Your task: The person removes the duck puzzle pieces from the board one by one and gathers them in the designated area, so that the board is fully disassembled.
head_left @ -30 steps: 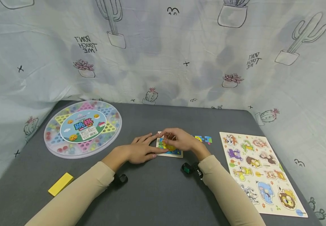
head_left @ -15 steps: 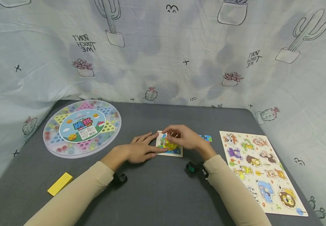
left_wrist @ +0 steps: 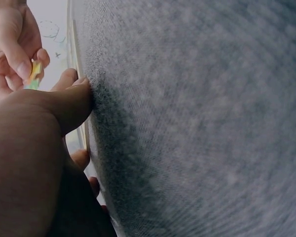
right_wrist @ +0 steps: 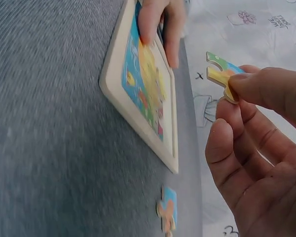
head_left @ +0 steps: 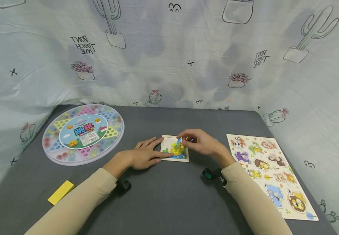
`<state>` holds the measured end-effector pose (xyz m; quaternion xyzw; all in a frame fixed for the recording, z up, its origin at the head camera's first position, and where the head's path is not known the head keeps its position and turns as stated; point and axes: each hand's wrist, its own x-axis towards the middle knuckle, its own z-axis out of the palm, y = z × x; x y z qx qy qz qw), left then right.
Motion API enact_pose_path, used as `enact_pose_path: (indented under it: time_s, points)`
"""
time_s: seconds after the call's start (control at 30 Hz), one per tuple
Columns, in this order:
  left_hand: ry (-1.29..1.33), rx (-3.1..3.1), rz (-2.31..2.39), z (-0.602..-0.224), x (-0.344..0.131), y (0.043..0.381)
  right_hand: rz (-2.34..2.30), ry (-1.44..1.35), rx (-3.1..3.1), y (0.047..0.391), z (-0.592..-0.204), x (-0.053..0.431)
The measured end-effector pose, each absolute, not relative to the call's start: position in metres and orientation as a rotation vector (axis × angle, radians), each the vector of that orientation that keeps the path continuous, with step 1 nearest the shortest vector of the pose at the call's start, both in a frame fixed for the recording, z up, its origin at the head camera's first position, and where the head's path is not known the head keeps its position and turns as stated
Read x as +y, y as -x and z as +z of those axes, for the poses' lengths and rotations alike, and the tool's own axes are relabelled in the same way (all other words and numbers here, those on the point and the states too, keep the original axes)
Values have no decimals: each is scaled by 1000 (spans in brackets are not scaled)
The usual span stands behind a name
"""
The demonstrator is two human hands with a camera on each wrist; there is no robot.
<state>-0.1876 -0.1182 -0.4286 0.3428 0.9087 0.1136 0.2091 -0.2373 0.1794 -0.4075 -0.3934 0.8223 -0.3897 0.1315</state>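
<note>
A small wooden jigsaw board with a pale raised rim lies mid-table, partly filled with colourful pieces; its upper left shows bare wood. The left hand rests at its left side, fingers spread and fairly straight, fingertips touching the frame and picture. Above the board's right side, the right hand pinches a jigsaw piece between thumb and finger. In the right wrist view this piece is green, yellow and blue, held clear of the board. A loose jigsaw piece lies on the table beyond the board's corner.
At the left sits a round Chinese checkers set under a clear lid. A yellow block lies near the left forearm. The large animal puzzle board is at the right, partly under the right sleeve. A printed curtain hangs behind.
The right hand has moved rightward across the board, uncovering more of the picture and hiding most of the loose pieces beyond. The left hand stays in place; the view shifts slightly.
</note>
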Motion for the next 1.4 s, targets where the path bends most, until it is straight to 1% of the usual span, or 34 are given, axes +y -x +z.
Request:
enact_pose_path:
  time_s: [0.4,0.9,1.4]
  points:
    - [-983,2547,335,-431,-117,186,-1086,1081,2445,230,-392,215]
    - [-976,2551,311,-428,-117,185,-1065,1076,2458,227,-411,238]
    - [-967,2563,279,-432,-118,184,-1037,1019,2412,230,-429,234]
